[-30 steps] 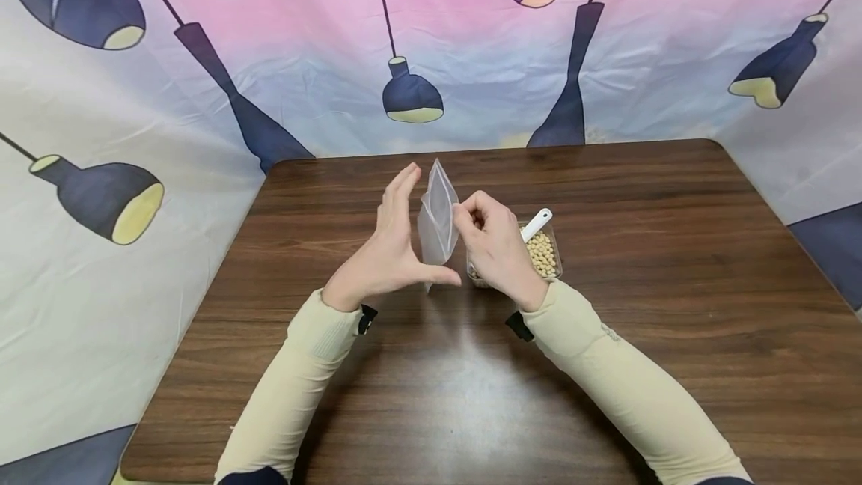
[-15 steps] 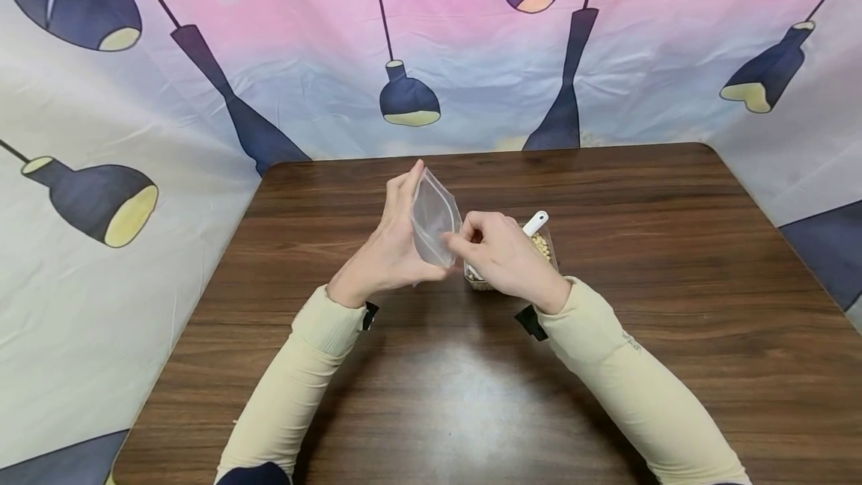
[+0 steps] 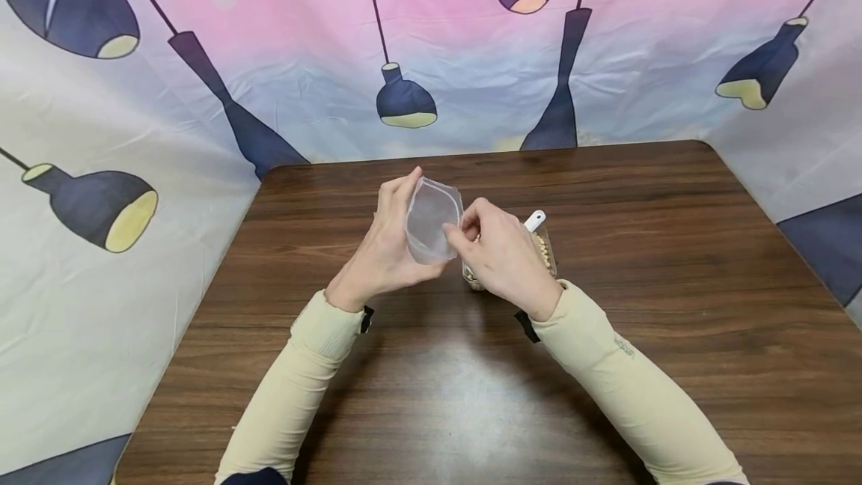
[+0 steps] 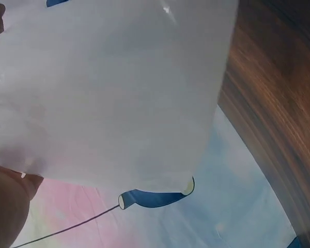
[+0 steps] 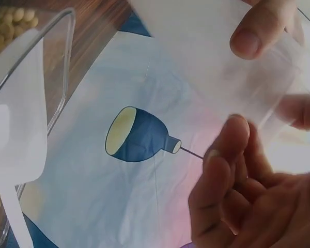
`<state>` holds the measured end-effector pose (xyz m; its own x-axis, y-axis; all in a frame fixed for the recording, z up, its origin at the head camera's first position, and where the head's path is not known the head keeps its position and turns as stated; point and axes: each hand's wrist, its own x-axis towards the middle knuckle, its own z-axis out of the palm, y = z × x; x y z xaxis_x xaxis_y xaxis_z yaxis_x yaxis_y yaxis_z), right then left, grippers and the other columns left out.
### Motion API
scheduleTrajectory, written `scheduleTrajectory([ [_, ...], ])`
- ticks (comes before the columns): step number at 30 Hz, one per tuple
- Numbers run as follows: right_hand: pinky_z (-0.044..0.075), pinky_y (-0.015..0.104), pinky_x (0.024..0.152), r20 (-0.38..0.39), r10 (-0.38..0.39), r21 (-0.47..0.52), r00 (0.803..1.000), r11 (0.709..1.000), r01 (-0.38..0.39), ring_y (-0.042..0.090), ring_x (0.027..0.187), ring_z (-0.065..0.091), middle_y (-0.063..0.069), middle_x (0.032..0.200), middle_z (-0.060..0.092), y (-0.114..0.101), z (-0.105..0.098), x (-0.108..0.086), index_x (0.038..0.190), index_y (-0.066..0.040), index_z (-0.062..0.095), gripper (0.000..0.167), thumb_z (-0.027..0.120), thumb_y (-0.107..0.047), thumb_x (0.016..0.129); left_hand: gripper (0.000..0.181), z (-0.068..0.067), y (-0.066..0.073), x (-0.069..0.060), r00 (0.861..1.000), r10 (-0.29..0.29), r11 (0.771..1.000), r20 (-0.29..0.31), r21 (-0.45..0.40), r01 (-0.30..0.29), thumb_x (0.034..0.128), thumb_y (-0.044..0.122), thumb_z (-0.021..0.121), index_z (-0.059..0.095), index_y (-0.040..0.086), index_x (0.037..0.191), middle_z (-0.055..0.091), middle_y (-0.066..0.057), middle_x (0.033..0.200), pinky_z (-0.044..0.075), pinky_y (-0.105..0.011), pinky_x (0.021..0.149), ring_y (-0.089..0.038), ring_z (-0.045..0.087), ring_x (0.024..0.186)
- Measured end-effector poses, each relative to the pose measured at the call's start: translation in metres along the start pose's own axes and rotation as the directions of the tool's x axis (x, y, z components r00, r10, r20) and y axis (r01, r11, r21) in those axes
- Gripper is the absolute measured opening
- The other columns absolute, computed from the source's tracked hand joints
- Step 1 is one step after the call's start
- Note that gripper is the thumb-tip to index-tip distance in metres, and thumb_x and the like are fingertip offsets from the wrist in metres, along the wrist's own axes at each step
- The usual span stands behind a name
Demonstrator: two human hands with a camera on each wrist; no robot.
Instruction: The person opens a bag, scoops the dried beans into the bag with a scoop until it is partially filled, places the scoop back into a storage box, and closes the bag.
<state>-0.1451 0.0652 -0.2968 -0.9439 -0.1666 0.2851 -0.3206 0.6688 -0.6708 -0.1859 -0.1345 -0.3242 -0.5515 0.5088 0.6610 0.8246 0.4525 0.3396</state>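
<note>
A translucent zip bag (image 3: 428, 219) is held above the table between both hands, its mouth gaping toward the head camera; I see nothing in it. My left hand (image 3: 389, 253) holds it from the left, thumb below and fingers along the far side. My right hand (image 3: 501, 257) pinches the right rim, thumb tip inside the mouth. In the left wrist view the bag (image 4: 119, 103) hides most of the left fingers. Behind the right hand stands a clear container (image 3: 474, 284) of pale beans (image 3: 542, 248), partly hidden, with a white scoop (image 3: 535, 220) in it.
The dark wooden table (image 3: 640, 320) reaches well past both arms. A printed cloth (image 3: 303, 96) with lamp drawings hangs behind it. In the right wrist view the container's clear wall (image 5: 57, 98) and the scoop (image 5: 18, 134) are close below the right hand.
The left hand has closed in from beside the bag to hold it. The bag's mouth has widened and turned toward the head camera. The right thumb has gone from the outer edge into the mouth.
</note>
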Motion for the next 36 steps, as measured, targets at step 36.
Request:
scheduleTrajectory([
  [36, 0.04, 0.047, 0.084, 0.022, 0.316, -0.02, 0.949, 0.949, -0.315, 0.034, 0.099, 0.052, 0.02, 0.109, 0.055, 0.12, -0.061, 0.018, 0.133, 0.004, 0.049, 0.063, 0.046, -0.048, 0.098, 0.114, 0.012, -0.011, 0.002, 0.961, -0.226, 0.94, 0.159, -0.223, 0.258, 0.0642, 0.029, 0.091, 0.022, 0.019, 0.154, 0.046, -0.004, 0.131, 0.042, -0.042, 0.096, -0.019, 0.049, 0.115],
])
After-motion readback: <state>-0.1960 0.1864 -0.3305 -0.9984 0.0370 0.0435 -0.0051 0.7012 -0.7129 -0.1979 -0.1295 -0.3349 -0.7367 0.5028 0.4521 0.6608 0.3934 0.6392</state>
